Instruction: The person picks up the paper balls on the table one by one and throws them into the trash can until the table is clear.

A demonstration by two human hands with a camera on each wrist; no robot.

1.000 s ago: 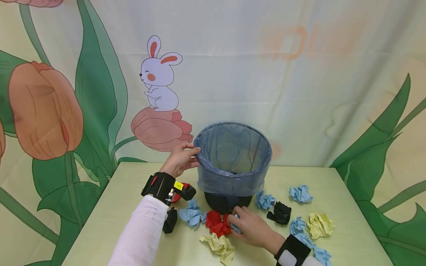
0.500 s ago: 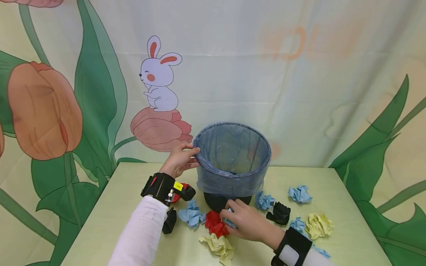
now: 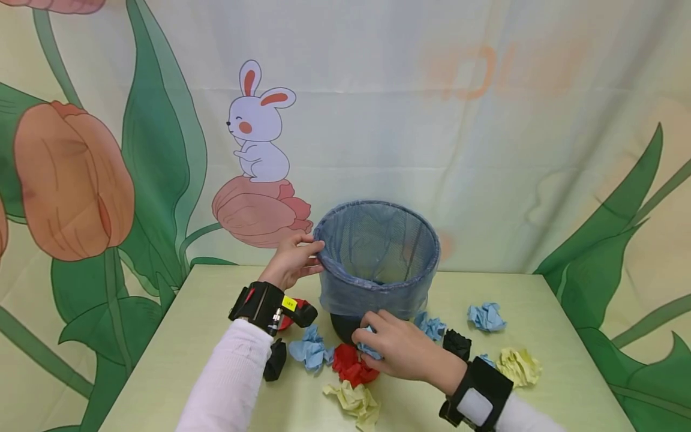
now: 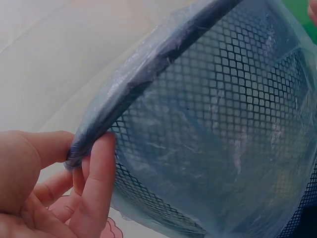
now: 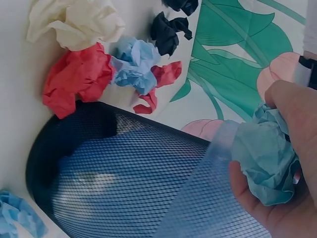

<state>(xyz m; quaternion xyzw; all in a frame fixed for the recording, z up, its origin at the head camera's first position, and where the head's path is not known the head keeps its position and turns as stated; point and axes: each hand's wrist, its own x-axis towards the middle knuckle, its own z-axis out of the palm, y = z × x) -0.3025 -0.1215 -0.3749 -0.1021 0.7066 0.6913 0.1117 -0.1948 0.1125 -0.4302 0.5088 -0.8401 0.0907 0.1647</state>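
Pinching the bin (image 3: 339, 329) by its rim (image 4: 138, 85) with left hand (image 3: 291, 259), gripped a blue paper ball (image 5: 265, 157) in right hand (image 3: 407, 349), in front of the bin, perhaps touching its liner (image 3: 351, 301).

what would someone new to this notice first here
Probably the blue-lined mesh bin on the table, its rim gripped by the left hand. Next, the right hand in front of it, holding a crumpled blue paper ball. Then the white cartoon rabbit on the backdrop, left of the bin.
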